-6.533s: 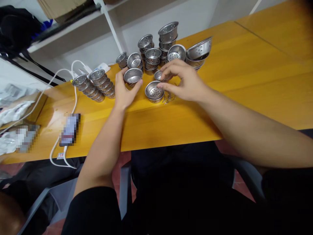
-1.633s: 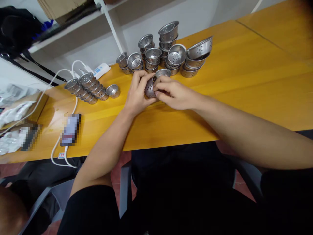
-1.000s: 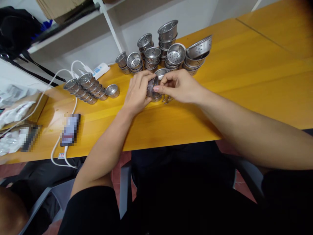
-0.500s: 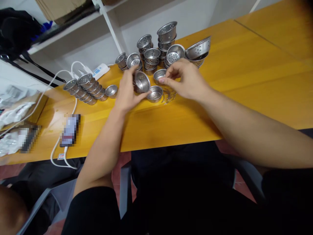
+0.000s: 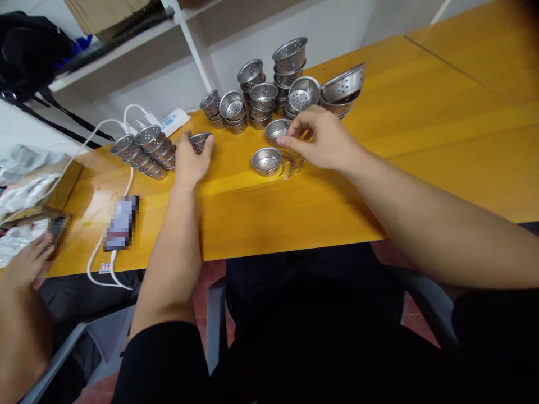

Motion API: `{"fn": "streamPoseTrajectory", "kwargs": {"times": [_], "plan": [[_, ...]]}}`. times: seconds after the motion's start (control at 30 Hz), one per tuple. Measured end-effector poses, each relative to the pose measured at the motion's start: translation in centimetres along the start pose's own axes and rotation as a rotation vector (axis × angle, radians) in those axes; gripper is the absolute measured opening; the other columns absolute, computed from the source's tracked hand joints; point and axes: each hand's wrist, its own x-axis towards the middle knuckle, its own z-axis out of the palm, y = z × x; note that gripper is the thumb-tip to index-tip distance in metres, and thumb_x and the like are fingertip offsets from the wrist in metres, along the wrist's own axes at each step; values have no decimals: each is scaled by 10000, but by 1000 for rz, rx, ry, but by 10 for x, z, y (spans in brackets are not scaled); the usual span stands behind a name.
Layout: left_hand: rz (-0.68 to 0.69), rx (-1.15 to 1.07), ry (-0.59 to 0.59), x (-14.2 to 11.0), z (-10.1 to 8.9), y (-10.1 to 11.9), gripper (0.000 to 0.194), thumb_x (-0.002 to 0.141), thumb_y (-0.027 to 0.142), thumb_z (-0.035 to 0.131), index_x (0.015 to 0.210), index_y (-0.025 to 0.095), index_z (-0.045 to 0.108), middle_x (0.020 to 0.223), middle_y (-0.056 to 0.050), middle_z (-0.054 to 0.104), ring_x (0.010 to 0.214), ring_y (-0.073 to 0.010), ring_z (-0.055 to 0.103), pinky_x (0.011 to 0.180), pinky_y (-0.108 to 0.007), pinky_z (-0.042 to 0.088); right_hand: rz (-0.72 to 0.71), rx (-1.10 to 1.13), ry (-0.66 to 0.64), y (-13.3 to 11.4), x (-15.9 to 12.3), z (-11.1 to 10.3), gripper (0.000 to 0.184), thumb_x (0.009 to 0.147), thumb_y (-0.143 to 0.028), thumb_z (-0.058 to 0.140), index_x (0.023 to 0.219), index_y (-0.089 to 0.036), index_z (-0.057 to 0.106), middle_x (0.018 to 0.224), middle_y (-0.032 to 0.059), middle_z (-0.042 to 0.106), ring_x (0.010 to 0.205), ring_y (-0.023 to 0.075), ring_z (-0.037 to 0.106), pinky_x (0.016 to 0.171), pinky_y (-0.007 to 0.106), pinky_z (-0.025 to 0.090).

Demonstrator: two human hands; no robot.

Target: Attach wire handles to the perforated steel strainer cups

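Observation:
My left hand (image 5: 191, 159) is closed around a small perforated metal cup (image 5: 201, 141), just right of the left stacks of cups. The lower part of that cup, and whatever is beneath it, is hidden behind my fingers. My right hand (image 5: 320, 137) makes a pinch at the rim of another perforated cup (image 5: 275, 129); what its fingertips hold, if anything, is too small to make out. In front of that cup stands a third cup (image 5: 266, 161). Several thin curved metal wires (image 5: 291, 164) lie beside it, below my right hand.
Stacked cups (image 5: 154, 140) stand at the left, and more stacks (image 5: 263, 98) at the back, with wider strainer bowls (image 5: 343, 84) at their right. A phone (image 5: 122, 223) with a white cable lies near the front edge. Another person's hand (image 5: 27, 261) touches a dark object at far left.
My left hand has carried its cup leftward, to where a single cup stood near the left stacks. My right hand has barely moved. Another person's hand has appeared at far left.

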Motion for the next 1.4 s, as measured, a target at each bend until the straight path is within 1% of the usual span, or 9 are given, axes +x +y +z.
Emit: {"fn": "streamPoseTrajectory", "kwargs": {"times": [0.13,0.3,0.47,0.6,0.7,0.9,1.07,1.17,1.4], "plan": [[66,-123,58,4,8,-2,658,1200,624,665,1686,191,572,1614,-191,778,1469,-321,789,1312,-447,645,7,-28,-6,-2,0,-2,417,1077,-722,845,1114,-309,799,1266,162,779,1244,434,721,1169,654,614],[110,-153,149,15,13,-18,703,1193,758,635,1631,210,609,1651,-185,747,1530,-337,755,1354,-453,607,-21,-16,11,3,2,1,427,1072,-722,855,1088,-300,793,1250,168,773,1247,442,729,1158,667,621],[104,-174,138,23,14,-35,572,980,496,1001,1359,168,724,1435,-197,814,1570,-442,716,1437,-611,535,-66,14,60,12,4,7,446,1057,-715,888,1020,-287,768,1206,144,776,1129,388,739,1106,645,651],[113,-147,97,24,17,-41,497,896,215,987,1310,184,715,1519,-191,769,1687,-451,613,1530,-654,425,-77,10,67,15,5,8,451,1049,-720,899,1006,-291,765,1163,142,769,1092,379,731,1087,644,653],[63,-122,91,22,18,-37,535,858,110,936,1337,159,704,1549,-209,733,1694,-461,595,1541,-650,411,-77,12,64,16,5,9,450,1041,-716,908,999,-292,762,1166,144,767,1079,381,734,1075,646,655],[-74,-16,64,12,4,-16,755,793,65,948,1502,56,688,1558,-262,662,1632,-478,632,1507,-590,476,-79,10,43,16,4,8,430,1041,-690,908,1022,-278,786,1195,159,769,1105,409,755,1094,670,652],[-94,29,-36,4,-6,-4,631,847,76,928,1430,39,691,1543,-297,672,1635,-517,627,1492,-637,474,-92,5,33,17,4,8,405,1056,-672,898,1033,-280,797,1182,165,761,1116,419,747,1101,685,642],[-118,66,-86,2,-7,-2,637,849,80,962,1412,59,664,1556,-306,646,1648,-538,619,1511,-643,440,-87,5,19,17,4,7,392,1058,-657,900,1032,-281,794,1184,164,759,1138,422,741,1111,676,637],[-122,26,-83,3,0,-9,627,892,107,960,1421,95,623,1632,-316,588,1710,-516,560,1550,-609,378,-47,-40,-29,12,3,6,334,1045,-538,923,992,-256,752,1190,155,772,1081,381,738,1085,622,630]]}}
